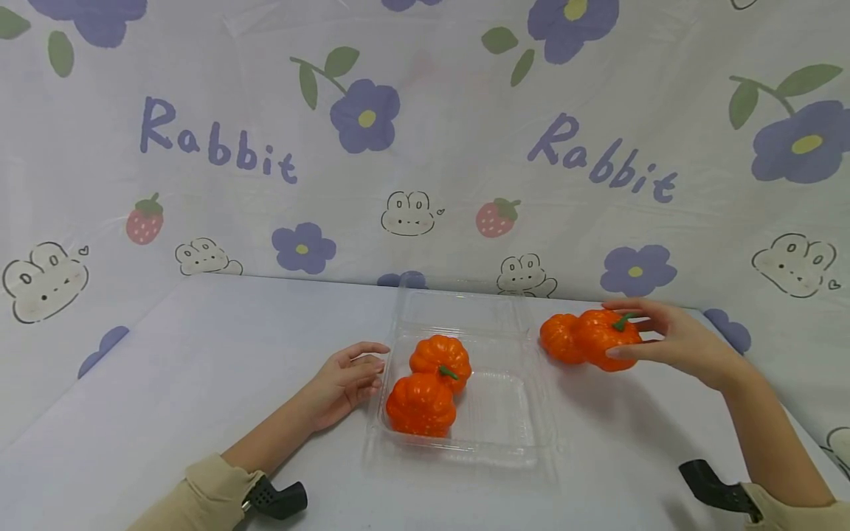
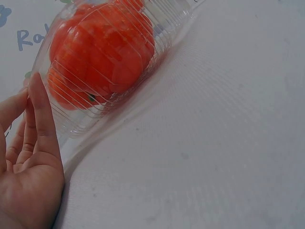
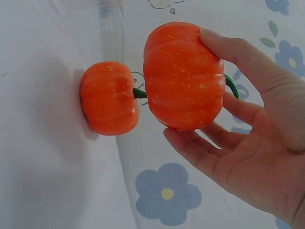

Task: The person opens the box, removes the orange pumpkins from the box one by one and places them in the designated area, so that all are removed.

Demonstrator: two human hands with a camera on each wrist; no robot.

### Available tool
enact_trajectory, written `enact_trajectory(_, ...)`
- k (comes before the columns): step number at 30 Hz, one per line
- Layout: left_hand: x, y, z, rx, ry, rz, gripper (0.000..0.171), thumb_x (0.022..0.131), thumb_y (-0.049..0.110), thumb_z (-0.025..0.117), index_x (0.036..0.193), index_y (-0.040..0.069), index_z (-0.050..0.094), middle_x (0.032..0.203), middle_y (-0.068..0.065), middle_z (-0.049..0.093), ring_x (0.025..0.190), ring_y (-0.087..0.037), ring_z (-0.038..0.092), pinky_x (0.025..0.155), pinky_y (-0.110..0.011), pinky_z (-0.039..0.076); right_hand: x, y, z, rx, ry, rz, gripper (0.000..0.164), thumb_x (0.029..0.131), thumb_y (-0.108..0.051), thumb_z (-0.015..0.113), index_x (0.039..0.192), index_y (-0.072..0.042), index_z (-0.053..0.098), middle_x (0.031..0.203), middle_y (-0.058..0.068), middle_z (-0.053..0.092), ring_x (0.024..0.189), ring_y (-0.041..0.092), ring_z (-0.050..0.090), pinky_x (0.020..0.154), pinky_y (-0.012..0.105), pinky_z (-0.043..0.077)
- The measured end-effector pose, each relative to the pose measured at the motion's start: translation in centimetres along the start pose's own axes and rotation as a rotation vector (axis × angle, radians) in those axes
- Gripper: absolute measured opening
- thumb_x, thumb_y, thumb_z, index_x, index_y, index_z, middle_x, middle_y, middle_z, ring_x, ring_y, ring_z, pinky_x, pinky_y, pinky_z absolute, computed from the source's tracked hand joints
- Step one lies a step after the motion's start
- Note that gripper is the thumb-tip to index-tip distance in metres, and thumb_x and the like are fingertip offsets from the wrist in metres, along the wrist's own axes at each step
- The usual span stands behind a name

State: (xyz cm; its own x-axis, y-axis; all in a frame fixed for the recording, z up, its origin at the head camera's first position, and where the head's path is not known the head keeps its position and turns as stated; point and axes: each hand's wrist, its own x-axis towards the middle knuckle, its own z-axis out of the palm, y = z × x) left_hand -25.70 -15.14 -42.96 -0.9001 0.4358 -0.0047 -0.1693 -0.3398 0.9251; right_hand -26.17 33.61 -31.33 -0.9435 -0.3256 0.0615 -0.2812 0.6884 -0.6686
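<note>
In my right hand I grip a small orange toy pumpkin with a green stem, thumb on one side and fingers on the other. It is held above the table, and another orange pumpkin sits on the table just beyond it. A clear plastic container stands in the middle with its lid folded open at the back. Two pumpkins lie in its left part, one behind the other. My left hand rests by the container's left wall, fingers loosely bent, fingertips at the plastic.
A white table carries everything. Behind it hangs a white cloth printed with purple flowers, rabbits and strawberries. Black wrist mounts stick out from both beige sleeves.
</note>
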Motion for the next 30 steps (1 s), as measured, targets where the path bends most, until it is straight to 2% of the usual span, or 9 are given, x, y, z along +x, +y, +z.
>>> enact_trajectory(2,0.0,0.0,0.0,-0.002,0.0,0.0,0.023,0.108,0.0,0.049,0.122,0.014,0.06,0.094,0.002,0.066,0.075,-0.009,0.064,0.076,-0.016,0.059,0.0,0.2,-0.1,-0.01,0.004,0.01,0.069,0.095,-0.022,0.078,0.153,0.001,0.048,0.146,0.026,0.055,0.127,0.043,0.056,0.083,0.025,0.059)
enact_trajectory(5,0.0,0.0,0.0,-0.004,0.0,-0.001,0.023,0.108,0.0,0.048,0.123,0.014,0.06,0.094,0.002,0.066,0.075,-0.009,0.064,0.077,-0.016,0.059,0.0,0.5,-0.3,-0.026,0.011,0.032,0.07,0.096,-0.023,0.078,0.154,0.0,0.047,0.147,0.026,0.054,0.128,0.045,0.055,0.087,0.034,0.06)
enact_trajectory(9,0.0,0.0,0.0,-0.004,0.0,-0.004,0.024,0.109,0.0,0.048,0.123,0.014,0.06,0.094,0.002,0.066,0.075,-0.009,0.063,0.077,-0.016,0.06,0.0,0.9,-0.3,-0.023,0.015,0.048,0.071,0.096,-0.024,0.077,0.155,0.001,0.045,0.148,0.029,0.052,0.129,0.047,0.054,0.092,0.052,0.061)
enact_trajectory(12,0.0,0.1,0.0,-0.003,0.001,-0.005,0.024,0.109,0.0,0.048,0.123,0.014,0.06,0.094,0.002,0.066,0.075,-0.009,0.063,0.077,-0.016,0.06,0.1,1.3,-0.3,-0.023,0.022,0.052,0.071,0.097,-0.022,0.075,0.155,0.003,0.044,0.148,0.03,0.05,0.128,0.049,0.054,0.094,0.058,0.059)
enact_trajectory(30,0.0,0.1,0.0,0.005,0.008,-0.007,0.024,0.109,0.0,0.048,0.125,0.013,0.06,0.095,0.002,0.066,0.075,-0.009,0.063,0.077,-0.016,0.06,-0.2,3.0,-1.0,0.008,0.037,0.133,0.075,0.098,-0.032,0.073,0.157,0.001,0.04,0.154,0.035,0.041,0.132,0.056,0.046,0.099,0.068,0.053)
